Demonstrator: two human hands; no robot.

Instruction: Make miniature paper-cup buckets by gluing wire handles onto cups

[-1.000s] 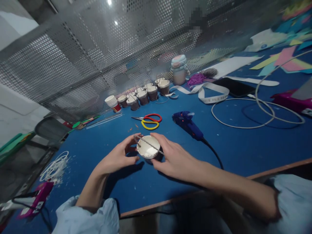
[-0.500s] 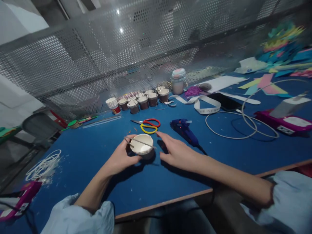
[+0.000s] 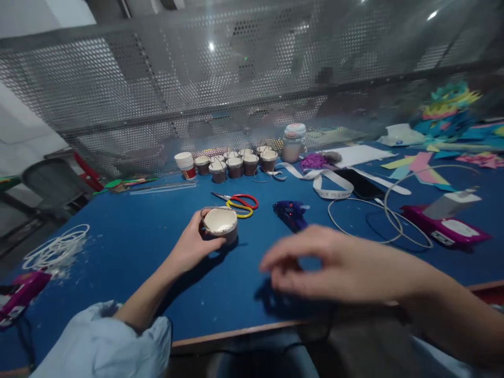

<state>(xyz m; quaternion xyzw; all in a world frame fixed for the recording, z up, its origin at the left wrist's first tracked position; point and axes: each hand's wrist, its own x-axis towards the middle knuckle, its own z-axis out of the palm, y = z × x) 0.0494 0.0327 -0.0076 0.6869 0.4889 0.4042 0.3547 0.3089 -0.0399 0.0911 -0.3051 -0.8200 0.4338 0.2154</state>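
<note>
My left hand (image 3: 195, 242) grips a small paper cup (image 3: 220, 222), white inside and brown outside, held just above the blue table (image 3: 129, 252). A thin wire handle curves round the cup's rim. My right hand (image 3: 338, 265) hovers nearer the camera, blurred, fingers loosely apart and pointing left, holding nothing. It is well clear of the cup. Beyond the cup lie red and yellow scissors (image 3: 240, 203), with a blue glue gun (image 3: 290, 214) to their right.
Several similar cups (image 3: 236, 164) and a white cup stack (image 3: 185, 163) line the perforated metal screen. A ribbon (image 3: 321, 181), a phone (image 3: 359, 182), white cable loops (image 3: 388, 220), a pink device (image 3: 441, 226), coloured paper (image 3: 417, 163) and a bottle (image 3: 294, 143) lie right. White rings (image 3: 55, 247) sit left.
My right hand let go of the cup and drew back toward me, to the right. My left hand kept the cup and carried it slightly away. The wire no longer lies across the cup's mouth.
</note>
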